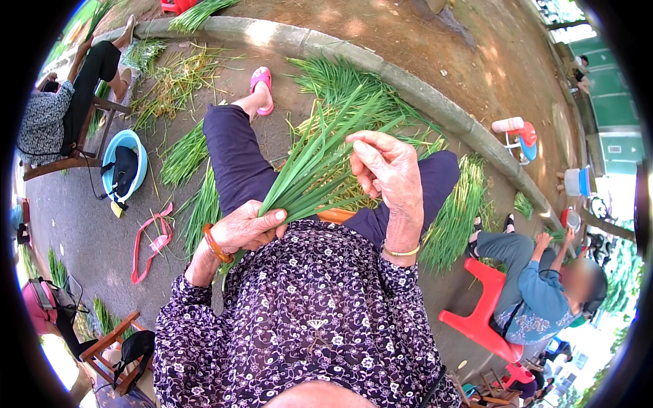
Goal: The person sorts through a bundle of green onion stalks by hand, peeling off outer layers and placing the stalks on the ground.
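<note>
A bunch of long, flat-leaved green chives fans up and to the right over my lap. My left hand, with an orange bangle at its wrist, is closed around the lower part of the bunch. Beside the leaves, to their right, my right hand is raised with curled fingers and the thumb close to the index finger. Whether anything is pinched there is too small to tell. Beyond my knees a large heap of chives lies on the ground, and more chives spread out by my right knee.
A light-blue basin holding a black bag stands at the left, near a seated person. A red strap lies on the pavement. On the right, another person sits by a red plastic stool. A stone curb curves beyond the heaps.
</note>
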`<state>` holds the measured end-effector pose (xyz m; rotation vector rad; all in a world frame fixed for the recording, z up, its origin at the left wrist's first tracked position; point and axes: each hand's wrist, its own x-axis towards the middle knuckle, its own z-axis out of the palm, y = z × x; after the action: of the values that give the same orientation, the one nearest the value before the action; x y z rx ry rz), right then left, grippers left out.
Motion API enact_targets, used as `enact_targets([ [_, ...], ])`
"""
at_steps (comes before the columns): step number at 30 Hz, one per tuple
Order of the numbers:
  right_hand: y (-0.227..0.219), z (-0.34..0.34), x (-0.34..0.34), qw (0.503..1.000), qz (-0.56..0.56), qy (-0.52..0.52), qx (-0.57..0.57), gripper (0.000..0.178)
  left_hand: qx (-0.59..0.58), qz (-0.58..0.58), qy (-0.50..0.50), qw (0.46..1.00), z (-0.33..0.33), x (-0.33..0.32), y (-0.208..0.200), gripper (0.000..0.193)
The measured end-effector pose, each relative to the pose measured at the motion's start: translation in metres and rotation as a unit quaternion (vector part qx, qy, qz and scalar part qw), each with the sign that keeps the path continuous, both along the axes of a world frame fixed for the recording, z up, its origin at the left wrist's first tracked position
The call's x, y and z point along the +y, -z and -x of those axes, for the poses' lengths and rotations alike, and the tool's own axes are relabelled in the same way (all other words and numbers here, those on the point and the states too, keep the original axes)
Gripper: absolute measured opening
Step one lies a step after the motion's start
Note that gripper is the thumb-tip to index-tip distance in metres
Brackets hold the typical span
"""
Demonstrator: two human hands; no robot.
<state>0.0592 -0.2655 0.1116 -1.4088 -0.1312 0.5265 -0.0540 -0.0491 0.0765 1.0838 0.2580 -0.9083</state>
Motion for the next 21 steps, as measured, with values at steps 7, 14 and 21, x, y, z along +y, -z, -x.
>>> enact_targets([
  [7, -0.0005, 0.0014, -0.0009, 0.999, 0.028, 0.013, -0.040, 0.013, -0.003, 0.002, 0.003, 1.000, -0.0005, 0.0004, -0.0012, 0.034],
  [14, -0.0011, 0.0041, -0.0026, 0.984, 0.126, 0.009, -0.125, 0.011, 0.003, 0.005, 0.006, 1.000, -0.0011, 0.0009, -0.0012, 0.033],
  [21, 0.0072, 0.0033, -0.0010, 0.929, 0.192, -0.010, -0.316, 0.009, 0.013, 0.016, 0.006, 1.000, -0.0003, 0.0033, -0.0009, 0.034],
])
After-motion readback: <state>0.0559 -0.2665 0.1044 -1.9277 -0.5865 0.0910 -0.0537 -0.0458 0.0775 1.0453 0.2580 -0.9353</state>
